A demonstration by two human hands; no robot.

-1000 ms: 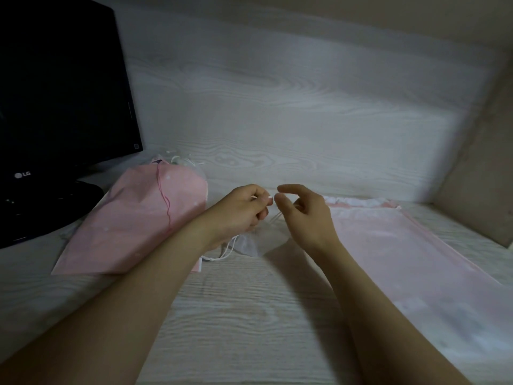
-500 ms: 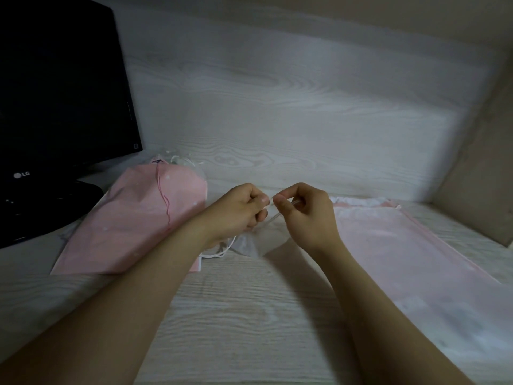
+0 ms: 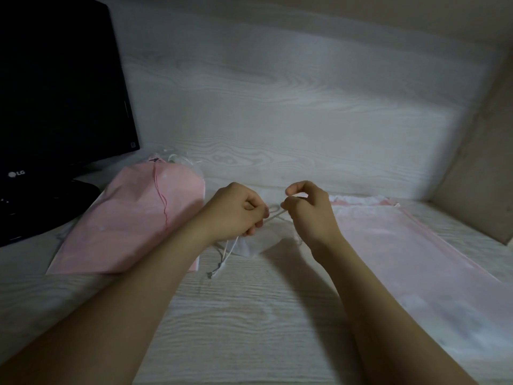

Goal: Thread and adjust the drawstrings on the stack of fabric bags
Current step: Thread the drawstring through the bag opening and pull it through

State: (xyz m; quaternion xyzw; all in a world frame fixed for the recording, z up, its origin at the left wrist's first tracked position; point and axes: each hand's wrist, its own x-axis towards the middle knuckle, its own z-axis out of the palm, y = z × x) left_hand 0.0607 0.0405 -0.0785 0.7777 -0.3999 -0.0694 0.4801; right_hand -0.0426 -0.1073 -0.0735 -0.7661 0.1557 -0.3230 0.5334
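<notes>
A thin white drawstring (image 3: 274,215) runs between my two hands above the middle of the desk. My left hand (image 3: 236,212) pinches one part of it, and loose cord ends (image 3: 224,259) hang down from that fist to the desk. My right hand (image 3: 308,209) pinches the cord just to the right, fingers curled. Under both hands lies a pale bag (image 3: 416,262) that stretches flat to the right, with a white gathered top edge. A stack of pink bags (image 3: 130,223) sits to the left, with a pink thread on top.
A black monitor (image 3: 55,93) on its stand fills the far left. A pale wood-grain back panel (image 3: 291,107) rises behind the desk, and a brown side wall (image 3: 485,162) closes the right. Bare wood-grain desk (image 3: 249,315) shows between my forearms.
My right hand's fingers have curled in and taken the cord, and both hands have drawn slightly apart, stretching the string. The cord ends now trail lower below my left hand.
</notes>
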